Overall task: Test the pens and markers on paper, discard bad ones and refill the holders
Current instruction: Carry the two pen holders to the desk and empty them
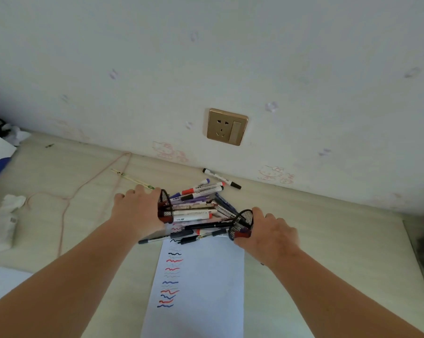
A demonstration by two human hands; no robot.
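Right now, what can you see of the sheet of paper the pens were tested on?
The sheet of paper is white, long and narrow, lying flat on the pale desk, running from the pile of pens and markers toward the camera between the two forearms. A column of short squiggles in black, red and blue runs down its left side; the right side is blank. Several pens lie across its far end. Its near end leaves the frame.
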